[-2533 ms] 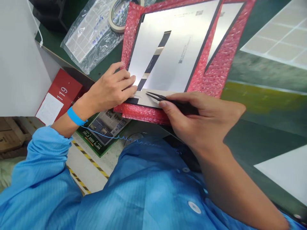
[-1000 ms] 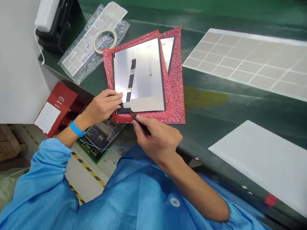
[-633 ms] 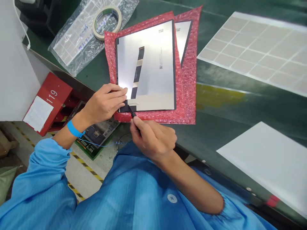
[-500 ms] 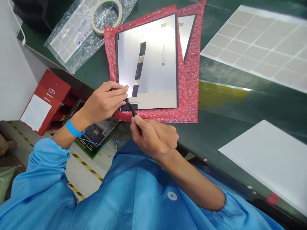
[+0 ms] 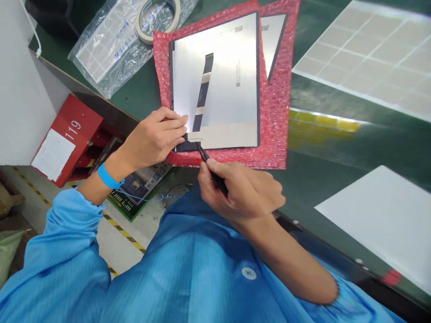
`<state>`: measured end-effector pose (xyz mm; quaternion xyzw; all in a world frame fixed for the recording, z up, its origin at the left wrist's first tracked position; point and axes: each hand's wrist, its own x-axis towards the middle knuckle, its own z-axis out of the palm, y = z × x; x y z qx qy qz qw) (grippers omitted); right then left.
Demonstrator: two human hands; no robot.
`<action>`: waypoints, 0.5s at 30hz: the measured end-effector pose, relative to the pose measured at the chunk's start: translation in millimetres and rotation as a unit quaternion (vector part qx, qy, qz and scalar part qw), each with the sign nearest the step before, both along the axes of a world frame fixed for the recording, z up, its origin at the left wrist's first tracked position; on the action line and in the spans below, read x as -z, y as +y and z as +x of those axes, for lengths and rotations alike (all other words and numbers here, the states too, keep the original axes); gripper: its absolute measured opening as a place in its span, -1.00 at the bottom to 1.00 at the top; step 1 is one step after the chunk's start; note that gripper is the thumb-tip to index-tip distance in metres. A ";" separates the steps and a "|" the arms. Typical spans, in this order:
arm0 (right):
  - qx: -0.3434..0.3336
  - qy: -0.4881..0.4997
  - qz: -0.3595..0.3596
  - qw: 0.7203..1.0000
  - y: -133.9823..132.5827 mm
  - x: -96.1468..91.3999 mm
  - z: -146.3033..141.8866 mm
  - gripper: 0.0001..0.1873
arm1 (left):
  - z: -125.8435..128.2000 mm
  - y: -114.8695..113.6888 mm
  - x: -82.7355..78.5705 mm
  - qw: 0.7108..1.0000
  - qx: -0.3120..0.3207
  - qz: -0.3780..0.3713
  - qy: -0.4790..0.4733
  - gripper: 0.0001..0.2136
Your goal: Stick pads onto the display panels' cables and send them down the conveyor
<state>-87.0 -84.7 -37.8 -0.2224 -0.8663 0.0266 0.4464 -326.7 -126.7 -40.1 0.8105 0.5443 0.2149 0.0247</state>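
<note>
A silver-backed display panel [image 5: 229, 98] with dark edges lies on red bubble wrap [image 5: 274, 125]. A dark flex cable [image 5: 203, 92] runs up its back, and a pale tape strip [image 5: 232, 134] crosses its lower edge. My left hand [image 5: 158, 134] rests on the panel's lower left corner, fingers stretched out and holding nothing. Black tweezers [image 5: 220, 183] are pinched in my right hand [image 5: 242, 188]. Their tips are close to the tape's left end, by a black patch [image 5: 183, 146]; whether they touch it I cannot tell.
Behind the panel, a masking tape roll [image 5: 140, 27] sits on a clear plastic bag [image 5: 111, 85]. A second panel [image 5: 274, 33] shows partly under the first. To the right are a gridded label sheet [image 5: 363, 58] and a white sheet [image 5: 380, 215]. A red bin [image 5: 82, 121] stands at left.
My right hand and the tweezers have shifted right, their tips drawn away from my left fingers. My left hand stays on the corner. The whole view has moved slightly.
</note>
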 end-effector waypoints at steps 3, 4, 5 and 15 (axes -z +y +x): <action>-0.003 0.001 0.000 1.000 -2.4 5.6 -2.0 -0.87 | 0.5 0.1 -1.6 1.000 0.000 0.002 0.006 -0.71; -0.004 0.001 -0.002 1.000 -3.4 8.5 -3.1 -0.87 | 0.5 0.1 -1.6 1.000 -0.002 0.003 0.004 -0.71; -0.004 0.000 -0.005 1.000 -4.3 11.4 -4.3 -0.88 | 0.4 0.0 -1.5 1.000 -0.002 0.002 0.003 -0.71; 0.013 0.005 0.007 1.000 -6.3 22.2 -8.8 -0.90 | 1.3 -0.4 -3.4 1.000 0.004 0.022 0.009 -0.76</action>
